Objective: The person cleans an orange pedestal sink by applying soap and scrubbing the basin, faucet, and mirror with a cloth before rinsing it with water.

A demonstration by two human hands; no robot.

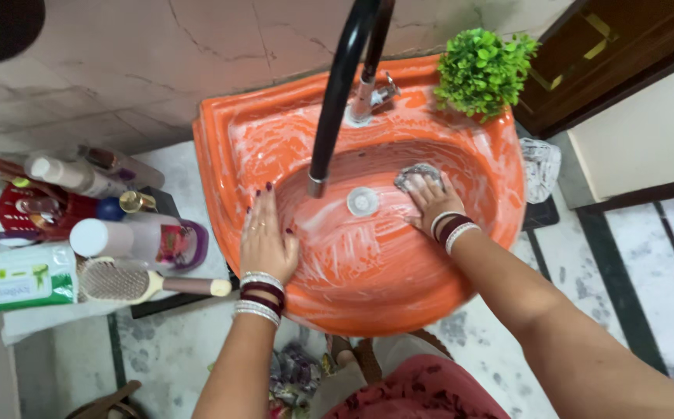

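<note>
Scrub pad (417,175) lay inside the soapy orange sink (461,264), right of the drain (363,202), pressed under my right hand (430,203); my left hand (265,240) rested flat and released on the near-left rim, farther away

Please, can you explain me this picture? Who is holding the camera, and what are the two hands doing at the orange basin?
There is one picture, taken by a camera worn on the person's head and looking down. No machine is here, only two bare hands. The left hand lies flat on the rim of the orange sink, which is streaked with white foam. The right hand presses a grey scrub pad inside the bowl, beside the drain. A black tap hangs above. A small green plant stands on the rim; bottles and a hairbrush lie at the left.
</note>
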